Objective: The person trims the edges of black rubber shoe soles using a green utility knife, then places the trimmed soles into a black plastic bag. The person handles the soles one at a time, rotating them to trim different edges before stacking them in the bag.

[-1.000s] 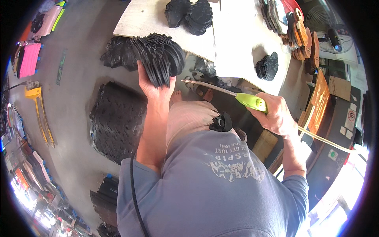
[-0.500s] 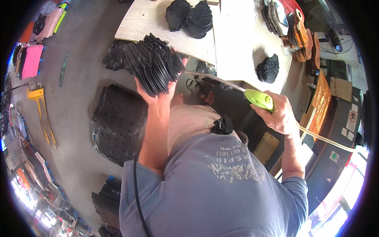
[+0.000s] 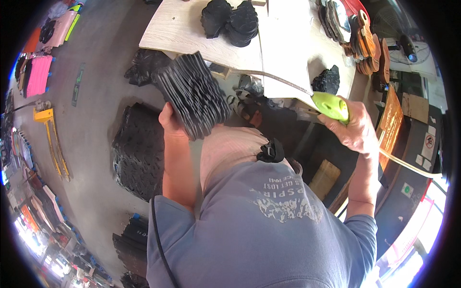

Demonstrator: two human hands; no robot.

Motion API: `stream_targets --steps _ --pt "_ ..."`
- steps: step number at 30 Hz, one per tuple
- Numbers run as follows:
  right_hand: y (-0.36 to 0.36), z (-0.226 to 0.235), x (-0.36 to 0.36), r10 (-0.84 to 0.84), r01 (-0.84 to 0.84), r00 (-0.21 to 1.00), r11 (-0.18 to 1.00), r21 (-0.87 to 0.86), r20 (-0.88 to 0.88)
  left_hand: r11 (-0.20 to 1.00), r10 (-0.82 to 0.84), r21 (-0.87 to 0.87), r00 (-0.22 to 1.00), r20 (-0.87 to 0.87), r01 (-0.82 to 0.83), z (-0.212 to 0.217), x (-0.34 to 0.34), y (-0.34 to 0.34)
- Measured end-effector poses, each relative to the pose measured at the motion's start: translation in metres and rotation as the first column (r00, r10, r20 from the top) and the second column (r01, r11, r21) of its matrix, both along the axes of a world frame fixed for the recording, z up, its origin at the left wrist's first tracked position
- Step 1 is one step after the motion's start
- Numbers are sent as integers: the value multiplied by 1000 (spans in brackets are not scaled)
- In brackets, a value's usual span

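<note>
Stacked black pieces (image 3: 194, 96) sit in the person's left grip (image 3: 172, 122), held up in front of the body, near the counter (image 3: 187, 24) and on its near side. That grip is closed around the lower left of the bundle, its thumb showing (the other fingers are hidden behind the pieces). The bundle is tilted, its many thin wavy edges turned toward the camera.

The right grip (image 3: 354, 127) is wrapped around the green handle (image 3: 331, 106) of a tool with a long, thin metal rod (image 3: 276, 78). The rod points left, its far end near the bundle's right side; whether they touch cannot be told. A pale cable (image 3: 406, 165) runs off to the right from behind that grip.

On the counter stand two dark piles side by side (image 3: 229, 23) and, farther right, another dark pile (image 3: 326, 79). A large textured black block (image 3: 137, 151) lies left of the left forearm, and a yellow fork-shaped frame (image 3: 45, 115) rests on the floor (image 3: 91, 158) beyond it.
</note>
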State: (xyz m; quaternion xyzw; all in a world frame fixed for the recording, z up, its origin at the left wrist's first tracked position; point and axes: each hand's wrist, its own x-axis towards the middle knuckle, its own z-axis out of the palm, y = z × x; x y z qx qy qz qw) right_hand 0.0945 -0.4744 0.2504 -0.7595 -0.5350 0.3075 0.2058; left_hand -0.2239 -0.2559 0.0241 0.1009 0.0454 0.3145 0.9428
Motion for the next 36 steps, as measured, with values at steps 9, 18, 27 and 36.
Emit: stream_targets --steps 9,18,27,36 --pt "27 12 19 84 -91 995 973 -211 -46 752 -174 457 811 -559 476 24 -24 25" --pt "19 23 28 108 -130 991 913 -386 -77 285 -230 651 710 -666 703 85 16 22" --pt "-7 11 28 81 -89 996 968 -235 -45 166 -82 661 679 -730 731 95 22 21" --pt "0 0 3 354 -340 935 912 -229 23 -121 41 545 553 -832 830 72 22 10"
